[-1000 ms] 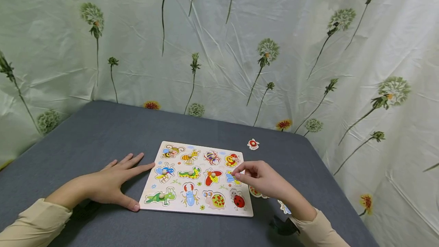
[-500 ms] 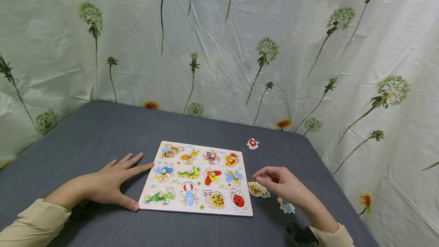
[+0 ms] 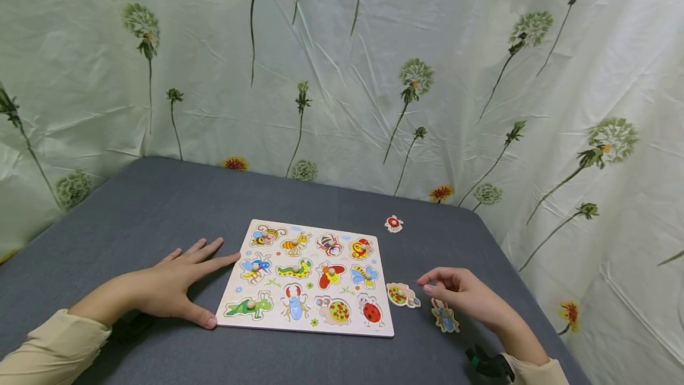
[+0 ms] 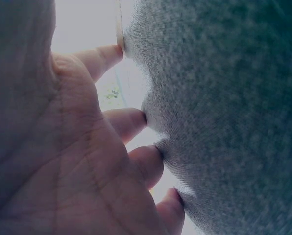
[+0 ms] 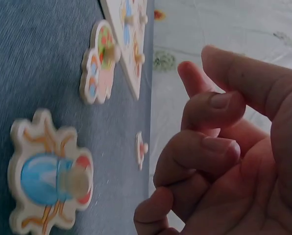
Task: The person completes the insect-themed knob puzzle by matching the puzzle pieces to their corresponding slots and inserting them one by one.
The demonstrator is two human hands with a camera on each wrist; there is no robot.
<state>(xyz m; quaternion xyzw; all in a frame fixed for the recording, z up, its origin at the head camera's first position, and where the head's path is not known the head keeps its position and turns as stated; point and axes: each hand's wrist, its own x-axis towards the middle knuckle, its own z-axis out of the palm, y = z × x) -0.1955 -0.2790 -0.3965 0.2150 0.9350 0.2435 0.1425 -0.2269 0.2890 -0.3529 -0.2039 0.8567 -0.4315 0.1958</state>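
Note:
A wooden peg puzzle board (image 3: 272, 330) with insect pictures lies on the dark table. My left hand (image 3: 171, 287) is spread flat at its left side, thumb and index finger touching the board's edge, other fingertips on the cloth. My right hand (image 3: 470, 296) hovers over the table right of the board, fingers loosely curled, thumb and index finger apart, holding nothing. Close below it lies a blue beetle puzzle piece (image 5: 40, 178) with a wooden knob. A snail piece (image 3: 402, 295) rests between the board and that hand. Beetle, snail and ladybug spots on the board's bottom row show no knobs.
A red ladybug piece (image 3: 393, 224) lies beyond the board's far right corner. Behind the table (image 3: 176, 195) hangs a pale curtain (image 3: 342, 76) printed with dandelions.
My right hand has moved right, away from the board, uncovering the blue-and-yellow insect piece in its recess and then the snail and beetle pieces. My left hand has stayed put.

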